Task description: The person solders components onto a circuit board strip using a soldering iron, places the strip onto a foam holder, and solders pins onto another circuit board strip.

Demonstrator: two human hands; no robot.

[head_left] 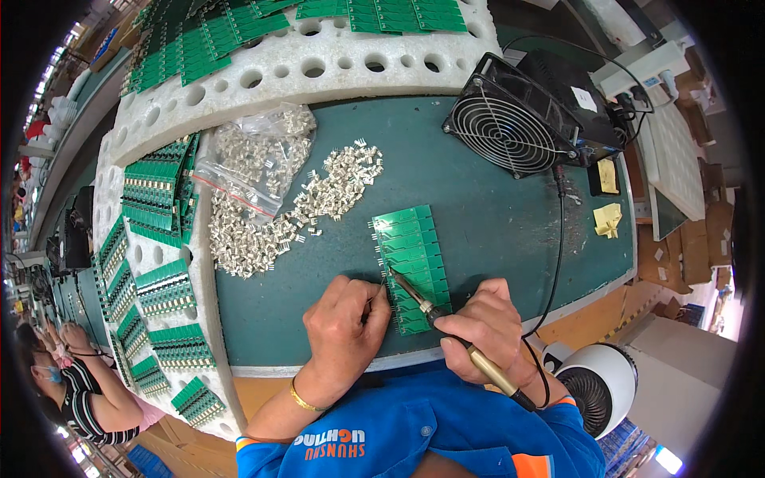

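Your right hand (484,323) curled its fingers round the soldering iron (488,370), your left hand (344,320) pinched something indistinct, and the centre-frame circuit board (421,253) seemed part-soldered, with loose connectors (339,183) unused at upper left.

Black fan (510,127) on green bench (410,171); white fan (615,374) lower right; person (111,392) in striped top (78,398), left.

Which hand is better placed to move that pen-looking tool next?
Probably the right hand: it holds the soldering iron, whose tip is by the left edge of the green board. The left hand is pinched beside that edge.
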